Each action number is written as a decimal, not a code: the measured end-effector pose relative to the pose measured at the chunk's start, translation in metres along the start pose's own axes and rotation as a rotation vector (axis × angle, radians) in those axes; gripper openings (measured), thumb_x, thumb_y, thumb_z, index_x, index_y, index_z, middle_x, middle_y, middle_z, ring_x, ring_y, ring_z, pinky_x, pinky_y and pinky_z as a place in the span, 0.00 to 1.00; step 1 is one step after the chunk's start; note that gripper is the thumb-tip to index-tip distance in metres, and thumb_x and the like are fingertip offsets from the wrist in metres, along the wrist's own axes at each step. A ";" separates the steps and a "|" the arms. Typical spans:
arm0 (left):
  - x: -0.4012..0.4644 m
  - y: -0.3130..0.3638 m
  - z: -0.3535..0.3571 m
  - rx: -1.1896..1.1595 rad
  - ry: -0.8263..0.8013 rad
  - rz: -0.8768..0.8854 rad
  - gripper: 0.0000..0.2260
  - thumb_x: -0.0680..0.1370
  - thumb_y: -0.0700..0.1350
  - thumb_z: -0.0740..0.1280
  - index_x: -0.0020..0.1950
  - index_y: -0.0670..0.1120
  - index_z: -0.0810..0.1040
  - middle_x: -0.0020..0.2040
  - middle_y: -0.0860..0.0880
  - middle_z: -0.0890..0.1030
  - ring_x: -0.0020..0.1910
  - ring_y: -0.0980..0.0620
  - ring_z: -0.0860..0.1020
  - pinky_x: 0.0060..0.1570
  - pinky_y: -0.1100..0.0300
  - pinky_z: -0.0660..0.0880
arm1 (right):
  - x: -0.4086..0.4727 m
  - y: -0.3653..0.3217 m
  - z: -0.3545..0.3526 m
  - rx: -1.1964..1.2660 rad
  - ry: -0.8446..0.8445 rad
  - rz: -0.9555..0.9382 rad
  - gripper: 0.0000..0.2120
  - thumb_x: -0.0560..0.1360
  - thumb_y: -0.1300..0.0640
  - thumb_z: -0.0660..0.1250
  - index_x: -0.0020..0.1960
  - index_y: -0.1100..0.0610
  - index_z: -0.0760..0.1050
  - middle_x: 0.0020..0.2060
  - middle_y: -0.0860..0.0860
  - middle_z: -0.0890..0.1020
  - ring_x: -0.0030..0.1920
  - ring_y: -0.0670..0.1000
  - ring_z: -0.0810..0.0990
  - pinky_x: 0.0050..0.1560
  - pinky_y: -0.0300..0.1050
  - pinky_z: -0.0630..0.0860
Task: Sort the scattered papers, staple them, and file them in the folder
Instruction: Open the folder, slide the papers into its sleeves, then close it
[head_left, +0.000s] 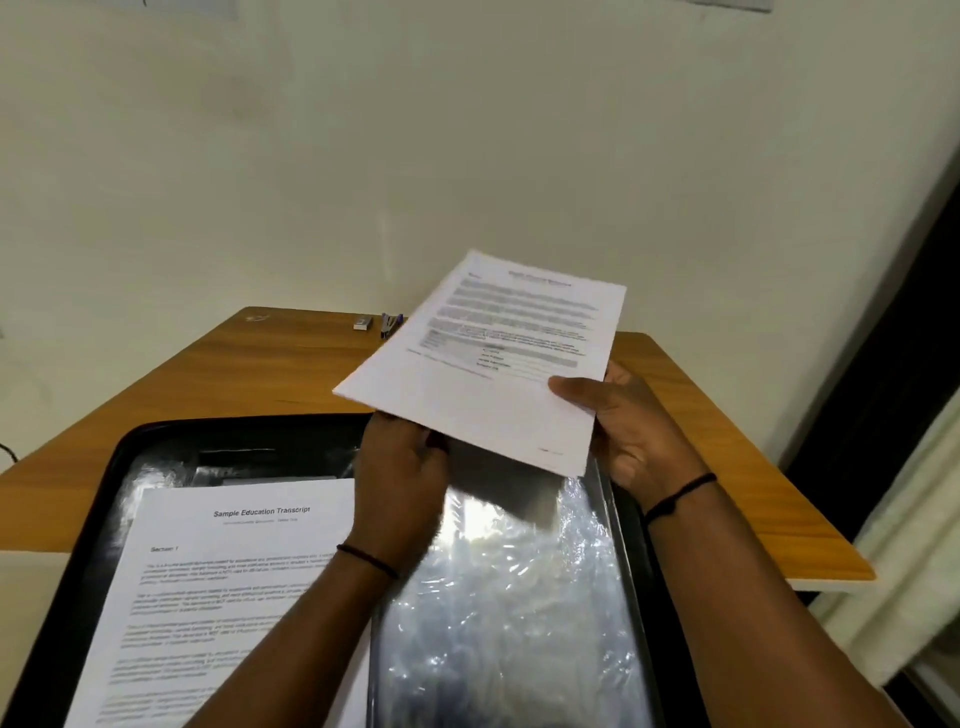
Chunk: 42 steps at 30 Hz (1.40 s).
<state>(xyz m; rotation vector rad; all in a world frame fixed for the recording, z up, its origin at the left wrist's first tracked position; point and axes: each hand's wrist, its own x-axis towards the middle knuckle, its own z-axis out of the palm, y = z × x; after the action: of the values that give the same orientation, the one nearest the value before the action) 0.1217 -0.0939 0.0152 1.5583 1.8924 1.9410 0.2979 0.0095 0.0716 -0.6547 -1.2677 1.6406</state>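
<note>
Both hands hold up a stack of printed papers (488, 358) in the air, above the far right part of an open black folder (104, 499). The left hand (400, 467) grips the near left edge of the stack from below. The right hand (628, 426) grips the near right corner, with the thumb lying on top of the page. The stack is tilted, and its far end points up toward the wall (467, 130). The words on it are too blurry to read.

The folder lies open on a wooden counter (208, 369). On its left side rests a sheet headed "Sample Education Transcript" (228, 587). On its right side are shiny clear plastic sleeves (509, 597).

Each wrist wears a thin black band (680, 493).

Far back on the counter, near the wall, sit a small grey stapler (363, 323) and some pens (390, 322) just beside it.
</note>
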 end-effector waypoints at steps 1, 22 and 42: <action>0.005 0.006 -0.009 -0.262 0.073 -0.212 0.06 0.74 0.35 0.66 0.47 0.44 0.81 0.44 0.48 0.83 0.44 0.49 0.80 0.47 0.60 0.79 | -0.002 -0.002 -0.001 0.023 -0.038 -0.017 0.23 0.71 0.70 0.70 0.65 0.59 0.75 0.58 0.57 0.83 0.57 0.59 0.83 0.53 0.55 0.81; 0.057 0.009 -0.075 -0.663 -0.515 -0.626 0.17 0.77 0.39 0.66 0.66 0.42 0.76 0.60 0.42 0.83 0.57 0.40 0.82 0.54 0.45 0.80 | -0.023 0.026 0.001 -0.103 -0.129 0.167 0.19 0.73 0.69 0.71 0.63 0.62 0.79 0.58 0.58 0.83 0.59 0.59 0.82 0.63 0.54 0.77; 0.064 0.003 -0.043 -0.492 0.084 -0.528 0.06 0.81 0.41 0.62 0.49 0.45 0.79 0.40 0.48 0.81 0.34 0.52 0.76 0.33 0.61 0.72 | -0.004 0.018 -0.002 0.107 0.128 -0.182 0.20 0.75 0.68 0.69 0.67 0.63 0.74 0.61 0.59 0.81 0.61 0.59 0.80 0.64 0.63 0.74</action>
<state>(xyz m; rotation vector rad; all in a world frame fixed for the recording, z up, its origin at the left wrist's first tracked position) 0.0645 -0.0878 0.0664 0.7636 1.4751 2.0142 0.2952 0.0062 0.0537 -0.5531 -1.1054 1.4821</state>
